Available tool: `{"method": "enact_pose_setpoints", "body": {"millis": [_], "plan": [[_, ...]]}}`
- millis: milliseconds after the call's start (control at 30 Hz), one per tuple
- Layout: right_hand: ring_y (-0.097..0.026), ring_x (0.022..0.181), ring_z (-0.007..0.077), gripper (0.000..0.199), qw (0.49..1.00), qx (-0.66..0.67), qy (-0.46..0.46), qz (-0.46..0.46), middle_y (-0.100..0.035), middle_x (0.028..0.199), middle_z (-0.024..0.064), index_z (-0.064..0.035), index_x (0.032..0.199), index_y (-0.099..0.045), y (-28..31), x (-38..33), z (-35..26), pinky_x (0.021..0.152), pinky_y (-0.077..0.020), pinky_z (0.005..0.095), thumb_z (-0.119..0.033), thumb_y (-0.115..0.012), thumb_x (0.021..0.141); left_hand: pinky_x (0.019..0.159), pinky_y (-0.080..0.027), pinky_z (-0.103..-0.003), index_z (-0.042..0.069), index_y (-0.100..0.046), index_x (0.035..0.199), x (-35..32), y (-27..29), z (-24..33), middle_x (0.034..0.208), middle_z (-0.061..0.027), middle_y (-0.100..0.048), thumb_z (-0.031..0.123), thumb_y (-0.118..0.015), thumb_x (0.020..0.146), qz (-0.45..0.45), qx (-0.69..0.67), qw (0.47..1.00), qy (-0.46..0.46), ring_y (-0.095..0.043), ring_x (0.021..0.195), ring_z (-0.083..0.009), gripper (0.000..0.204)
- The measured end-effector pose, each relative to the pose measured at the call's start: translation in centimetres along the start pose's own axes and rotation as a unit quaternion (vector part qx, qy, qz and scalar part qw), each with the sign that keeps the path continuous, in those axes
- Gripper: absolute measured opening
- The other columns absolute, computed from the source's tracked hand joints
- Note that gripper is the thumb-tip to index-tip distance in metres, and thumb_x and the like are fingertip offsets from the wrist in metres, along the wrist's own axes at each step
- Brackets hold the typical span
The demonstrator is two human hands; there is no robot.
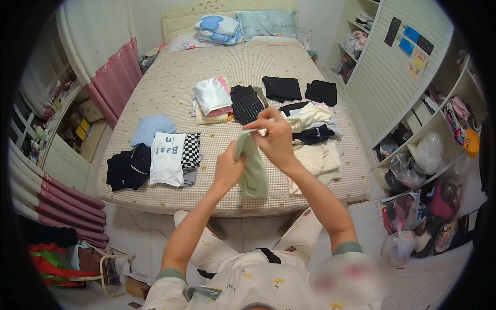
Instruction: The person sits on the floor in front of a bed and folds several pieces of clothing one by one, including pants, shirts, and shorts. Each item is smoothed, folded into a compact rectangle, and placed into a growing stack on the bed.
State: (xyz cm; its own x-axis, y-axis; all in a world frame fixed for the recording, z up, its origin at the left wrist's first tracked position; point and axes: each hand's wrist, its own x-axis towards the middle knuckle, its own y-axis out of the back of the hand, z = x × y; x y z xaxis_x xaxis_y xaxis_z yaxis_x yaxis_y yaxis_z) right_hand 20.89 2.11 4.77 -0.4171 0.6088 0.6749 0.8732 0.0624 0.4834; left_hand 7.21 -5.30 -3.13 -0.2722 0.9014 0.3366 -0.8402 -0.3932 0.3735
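Observation:
A pale green piece of fabric (254, 175) hangs in front of me above the bed's near edge; what kind of garment it is I cannot tell. My left hand (228, 166) is closed on its left side. My right hand (277, 140) pinches its upper edge, fingertips together. Just beyond my hands lie a black garment with fine stripes (247, 107) and a stack topped by a white garment (211, 96). Right of my right hand sit a heap of cream and dark clothes (310, 118) and a cream knit pile (318, 161).
On the bed's left lie a white T-shirt (166, 159), a checkered garment (191, 151), a dark navy garment (128, 168) and light blue clothing (153, 129). Two folded black garments (281, 88) are farther right. Pillows (266, 25) rest at the headboard; shelves (413, 121) stand right.

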Motion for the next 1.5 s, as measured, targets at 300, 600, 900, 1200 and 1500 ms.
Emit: {"method": "enact_pose_setpoints", "body": {"millis": [300, 600, 900, 1200, 1500], "plan": [[-0.059, 0.07, 0.0048, 0.011, 0.941, 0.273, -0.188, -0.067, -0.065, 0.081, 0.0019, 0.0007, 0.095, -0.063, 3.5, 2.7, 7.4, 0.066, -0.0474, 0.0198, 0.003, -0.057, 0.086, 0.055, -0.047, -0.036, -0.002, -0.065, 0.083, 5.3, 10.4, -3.2, 0.059, -0.0148, -0.057, 0.008, -0.051, 0.077, -0.03, 0.227, 0.969, -0.096, -0.06, 0.054, -0.0218, 0.018], [-0.06, 0.09, 0.0142, 0.031, 0.781, 0.491, -0.372, -0.103, -0.063, 0.1, 0.0069, 0.0, 0.111, -0.059, -0.3, 5.3, 11.2, 0.08, -0.0478, 0.0293, -0.024, -0.052, 0.093, 0.056, -0.04, -0.02, 0.004, -0.066, 0.082, 11.0, 12.7, 1.6, 0.07, 0.0036, -0.059, 0.012, -0.048, 0.084, -0.041, -0.196, 0.977, 0.07, -0.05, 0.061, -0.0031, 0.02], [-0.06, 0.088, 0.034, 0.025, 0.977, -0.174, -0.043, -0.114, -0.061, 0.091, 0.0163, -0.0065, 0.095, -0.067, -0.6, 3.6, 12.9, 0.075, -0.0486, 0.0401, -0.011, -0.06, 0.071, 0.058, -0.04, -0.022, 0.004, -0.063, 0.083, 13.7, 16.4, 2.3, 0.071, 0.002, -0.057, 0.015, -0.049, 0.085, 0.069, -0.151, 0.985, 0.04, -0.051, 0.062, -0.0078, 0.018], [-0.067, 0.084, 0.0297, 0.024, 0.986, 0.039, -0.058, 0.15, -0.07, 0.095, 0.0126, -0.0056, 0.09, -0.073, -2.5, 6.7, 12.4, 0.078, -0.0514, 0.0345, -0.004, -0.055, 0.075, 0.058, -0.042, -0.023, 0.004, -0.062, 0.087, 14.6, 15.4, 8.6, 0.077, 0.0002, -0.057, 0.012, -0.05, 0.087, -0.025, -0.28, 0.959, 0.025, -0.052, 0.065, -0.0075, 0.015], [-0.06, 0.091, 0.0211, 0.017, 0.981, 0.066, -0.162, -0.089, -0.07, 0.104, 0.0057, -0.0149, 0.078, -0.075, -4.6, -18.9, 24.0, 0.082, -0.0464, 0.0305, -0.022, -0.061, 0.072, 0.062, -0.037, -0.02, 0.004, -0.061, 0.107, -2.2, 0.3, -0.9, 0.079, 0.0033, -0.053, 0.01, -0.047, 0.085, -0.301, -0.231, 0.909, 0.173, -0.045, 0.07, -0.0044, 0.027]]}}
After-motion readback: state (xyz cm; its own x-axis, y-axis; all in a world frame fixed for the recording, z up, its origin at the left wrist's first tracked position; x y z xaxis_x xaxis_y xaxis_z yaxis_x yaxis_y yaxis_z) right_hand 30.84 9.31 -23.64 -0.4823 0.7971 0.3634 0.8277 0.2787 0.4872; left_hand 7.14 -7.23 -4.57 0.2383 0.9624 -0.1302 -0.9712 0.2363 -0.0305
